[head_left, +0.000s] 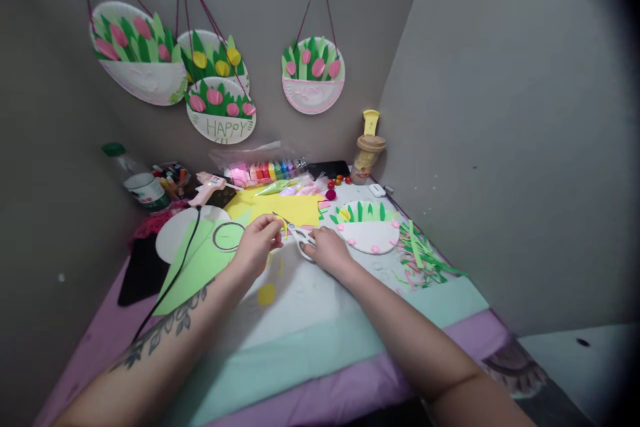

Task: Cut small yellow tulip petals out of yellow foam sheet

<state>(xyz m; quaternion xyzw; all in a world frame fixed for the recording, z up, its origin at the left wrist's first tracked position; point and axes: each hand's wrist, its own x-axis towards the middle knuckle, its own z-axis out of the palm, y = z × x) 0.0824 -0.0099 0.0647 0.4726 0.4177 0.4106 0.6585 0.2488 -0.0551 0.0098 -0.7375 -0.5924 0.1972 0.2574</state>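
In the middle of the table, my right hand (331, 250) grips white-handled scissors (299, 235), fingers in the handles. Their blades point left towards my left hand (260, 241). That hand is closed in a pinch at the blade tips, on a small piece of yellow paper (285, 231) that shows only in part. A yellow paper cutout (267, 294) lies on the table below my hands. Just behind them is a large yellow sheet (295, 208). To the right rests a paper plate pocket (373, 237) with green paper leaves, a yellow flower and pink trim.
Left are green paper (193, 273), a tape roll (229, 237), a glue gun (207, 188) with a trailing cord, and a bottle (143, 183). Green and pink scraps (425, 257) lie right. Clay packs (270, 171) and a lidded cup (367, 160) stand behind. Decorated plates (313, 93) hang above.
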